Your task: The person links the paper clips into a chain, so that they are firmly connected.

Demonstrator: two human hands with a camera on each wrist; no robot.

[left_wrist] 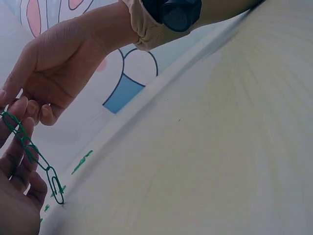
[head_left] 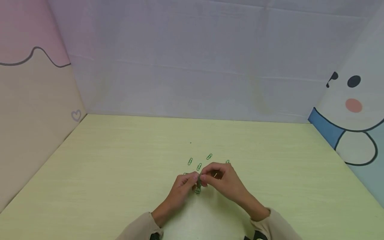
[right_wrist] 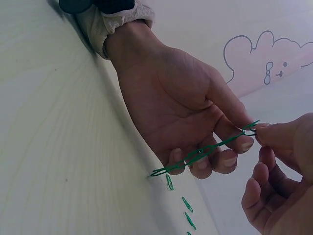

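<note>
At lower centre of the head view, a short chain of green paper clips [right_wrist: 205, 152] is pinched at its top end between the left hand [head_left: 183, 186] and the right hand [head_left: 222, 181], apparently so its lower clip hangs to the yellow-green table [head_left: 120, 173]. Loose green clips [head_left: 199, 166] lie scattered just beyond the fingers. No container is seen.

Soft, even light, faint shadows, no glare; wrist views slightly blurred, edges warped.
</note>
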